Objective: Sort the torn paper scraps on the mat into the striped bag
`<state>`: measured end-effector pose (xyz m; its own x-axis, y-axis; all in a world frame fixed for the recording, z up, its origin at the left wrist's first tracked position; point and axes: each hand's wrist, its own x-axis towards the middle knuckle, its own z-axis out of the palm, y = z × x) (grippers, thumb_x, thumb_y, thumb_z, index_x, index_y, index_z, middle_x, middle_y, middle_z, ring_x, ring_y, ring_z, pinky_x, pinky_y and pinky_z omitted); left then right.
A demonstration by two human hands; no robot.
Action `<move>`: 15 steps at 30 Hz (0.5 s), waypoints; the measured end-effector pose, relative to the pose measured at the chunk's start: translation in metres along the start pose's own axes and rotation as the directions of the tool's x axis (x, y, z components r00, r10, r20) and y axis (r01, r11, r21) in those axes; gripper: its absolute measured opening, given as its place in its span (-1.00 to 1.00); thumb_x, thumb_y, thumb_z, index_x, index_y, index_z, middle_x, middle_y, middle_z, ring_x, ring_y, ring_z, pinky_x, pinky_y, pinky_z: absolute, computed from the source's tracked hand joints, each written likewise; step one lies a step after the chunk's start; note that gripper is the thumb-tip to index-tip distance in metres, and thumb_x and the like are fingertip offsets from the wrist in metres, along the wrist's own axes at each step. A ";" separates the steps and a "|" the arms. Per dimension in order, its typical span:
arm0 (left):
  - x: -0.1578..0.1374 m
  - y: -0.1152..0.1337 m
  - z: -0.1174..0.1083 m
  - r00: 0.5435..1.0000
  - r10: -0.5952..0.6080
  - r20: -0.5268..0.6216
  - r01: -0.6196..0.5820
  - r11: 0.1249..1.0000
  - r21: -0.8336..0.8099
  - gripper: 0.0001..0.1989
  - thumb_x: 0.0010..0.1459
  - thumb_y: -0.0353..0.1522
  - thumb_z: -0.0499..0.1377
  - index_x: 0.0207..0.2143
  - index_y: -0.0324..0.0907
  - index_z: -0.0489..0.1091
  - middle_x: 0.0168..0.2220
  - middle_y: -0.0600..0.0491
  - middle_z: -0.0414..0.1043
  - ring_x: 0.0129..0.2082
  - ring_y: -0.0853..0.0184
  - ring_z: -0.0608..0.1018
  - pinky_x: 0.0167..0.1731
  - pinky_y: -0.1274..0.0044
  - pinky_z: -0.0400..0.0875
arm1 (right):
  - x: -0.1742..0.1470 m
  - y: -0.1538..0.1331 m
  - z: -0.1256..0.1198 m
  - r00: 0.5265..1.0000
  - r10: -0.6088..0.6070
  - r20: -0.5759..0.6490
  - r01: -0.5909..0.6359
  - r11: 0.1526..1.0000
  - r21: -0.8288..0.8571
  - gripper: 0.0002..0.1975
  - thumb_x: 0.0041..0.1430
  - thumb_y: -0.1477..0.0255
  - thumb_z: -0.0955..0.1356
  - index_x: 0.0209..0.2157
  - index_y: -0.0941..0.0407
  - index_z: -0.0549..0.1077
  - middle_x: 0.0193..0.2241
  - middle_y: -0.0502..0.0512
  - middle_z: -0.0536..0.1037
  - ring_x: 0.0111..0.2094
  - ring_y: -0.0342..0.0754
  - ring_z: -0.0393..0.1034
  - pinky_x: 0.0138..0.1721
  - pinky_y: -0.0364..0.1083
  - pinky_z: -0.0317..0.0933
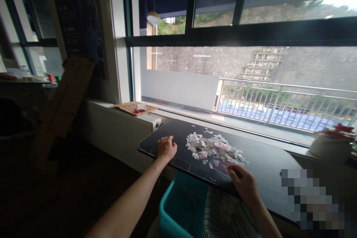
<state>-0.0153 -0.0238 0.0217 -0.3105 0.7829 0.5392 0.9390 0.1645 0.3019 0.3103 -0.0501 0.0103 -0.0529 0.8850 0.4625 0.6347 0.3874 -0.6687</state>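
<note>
A heap of small torn paper pieces (pixel 213 147), mostly white with some pink, lies on the dark table (pixel 264 163). My left hand (pixel 166 148) rests on the table left of the heap, apart from it. Its fingers are curled in, and whatever they may hold is hidden. At the near edge of the heap is my right hand (pixel 243 180), with thumb and fingertips pinched together. What sits between those fingertips is too small to make out. Several loose scraps lie between the heap and the table's near edge.
Below the table's near edge stands a turquoise bin (pixel 174 200), beside striped fabric (pixel 227 212). Red scissors (pixel 139 111) lie on brown paper (pixel 125 107) atop the radiator (pixel 119 130). A white pot (pixel 330 148) stands at right by the window. Cardboard (pixel 68 96) leans at left.
</note>
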 end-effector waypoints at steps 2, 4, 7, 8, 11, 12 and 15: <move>0.000 0.000 0.000 1.000 -0.001 0.002 0.001 1.000 -0.001 -0.71 0.09 -0.40 0.07 -0.12 -0.25 0.40 -0.18 -0.11 0.49 -0.10 0.12 0.46 -0.07 0.32 0.27 | -0.001 -0.001 0.000 1.000 0.022 -0.020 -0.023 1.000 -0.021 -0.69 0.02 0.24 0.24 -0.40 0.10 0.54 -0.47 0.08 0.60 -0.41 0.04 0.48 -0.34 -0.08 0.27; 0.000 0.000 0.000 1.000 -0.001 0.005 0.001 1.000 -0.001 -0.71 0.09 -0.40 0.07 -0.12 -0.26 0.40 -0.18 -0.11 0.49 -0.10 0.11 0.46 -0.07 0.32 0.27 | -0.001 -0.002 0.001 0.998 0.042 -0.037 -0.043 0.999 -0.022 -0.69 0.02 0.24 0.24 -0.40 0.10 0.54 -0.47 0.08 0.60 -0.41 0.05 0.48 -0.34 -0.07 0.27; 0.000 -0.001 0.001 1.000 0.001 0.009 -0.001 1.000 -0.003 -0.71 0.10 -0.40 0.07 -0.11 -0.26 0.40 -0.18 -0.11 0.49 -0.10 0.11 0.46 -0.07 0.32 0.28 | -0.001 -0.003 0.001 1.000 -0.022 0.019 0.021 0.999 0.035 -0.69 0.03 0.23 0.24 -0.40 0.11 0.53 -0.44 0.08 0.60 -0.41 0.02 0.47 -0.33 -0.09 0.27; 0.000 -0.001 0.000 1.000 0.001 0.008 -0.001 1.000 -0.002 -0.71 0.10 -0.40 0.07 -0.11 -0.26 0.40 -0.18 -0.11 0.49 -0.10 0.11 0.46 -0.07 0.32 0.28 | -0.002 -0.003 0.000 0.999 -0.032 0.034 0.031 0.999 0.040 -0.69 0.03 0.24 0.24 -0.41 0.11 0.53 -0.44 0.08 0.60 -0.41 0.02 0.46 -0.33 -0.09 0.27; 0.000 -0.001 0.000 1.000 0.000 0.005 0.000 1.000 -0.001 -0.71 0.10 -0.40 0.07 -0.11 -0.26 0.39 -0.18 -0.11 0.49 -0.10 0.11 0.46 -0.07 0.31 0.28 | -0.002 -0.004 -0.001 0.999 0.040 0.009 -0.040 0.999 -0.023 -0.70 0.00 0.25 0.23 -0.44 0.10 0.52 -0.50 0.07 0.58 -0.43 0.03 0.46 -0.36 -0.08 0.24; 0.000 -0.001 0.000 1.000 0.001 0.004 -0.001 1.000 0.000 -0.71 0.09 -0.40 0.07 -0.12 -0.25 0.39 -0.17 -0.11 0.49 -0.10 0.11 0.46 -0.07 0.31 0.28 | -0.003 -0.005 -0.002 0.997 0.076 -0.017 -0.077 0.996 -0.051 -0.70 -0.01 0.25 0.22 -0.45 0.10 0.52 -0.52 0.07 0.57 -0.43 0.04 0.46 -0.37 -0.08 0.23; 0.000 -0.001 0.001 1.000 0.002 0.003 -0.002 1.000 0.002 -0.71 0.09 -0.40 0.07 -0.12 -0.25 0.40 -0.18 -0.10 0.49 -0.10 0.12 0.46 -0.08 0.32 0.28 | -0.003 -0.005 -0.004 0.983 0.155 -0.101 -0.164 0.982 -0.094 -0.69 -0.01 0.24 0.21 -0.42 0.09 0.52 -0.51 0.08 0.57 -0.41 0.07 0.46 -0.38 -0.07 0.21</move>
<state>-0.0158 -0.0236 0.0211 -0.3080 0.7850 0.5375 0.9400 0.1640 0.2991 0.3102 -0.0553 0.0143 0.1241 0.9037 0.4097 0.7043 0.2106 -0.6779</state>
